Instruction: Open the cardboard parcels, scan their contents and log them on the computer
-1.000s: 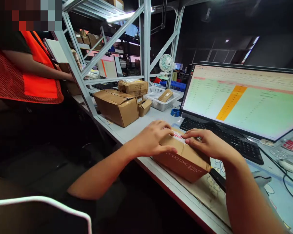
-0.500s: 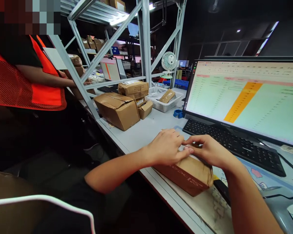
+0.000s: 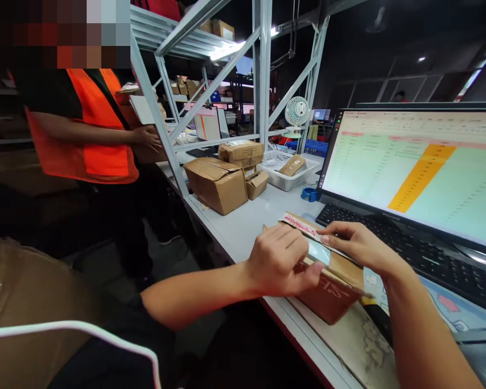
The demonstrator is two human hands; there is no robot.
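Observation:
A brown cardboard box [image 3: 328,297] with white lettering on its side lies at the front of the desk. Its top shows a shiny pale label or tape patch [image 3: 321,253] and, farther back, a strip with red print [image 3: 302,225]. My left hand [image 3: 281,262] is curled over the near top edge, closed at the box's flap, with its fingertips hidden. On the far top edge, my right hand [image 3: 354,246] holds the flap between thumb and fingers. Under the box lies a flat worn board [image 3: 360,346], and a yellow-and-black tool handle [image 3: 376,316] pokes out beside it.
Behind the box are a keyboard [image 3: 421,259] and a monitor [image 3: 413,167]. Several cartons [image 3: 216,186], a white basket [image 3: 289,181] and a blue tape ring [image 3: 309,194] stand farther back. Left, beyond a metal rack post [image 3: 157,108], a person in an orange vest [image 3: 109,156] holds a box.
My left hand has drawn back toward me and curled over the near edge, uncovering the box top. The right hand stays at the far edge. The view has turned left; the other person stands more upright.

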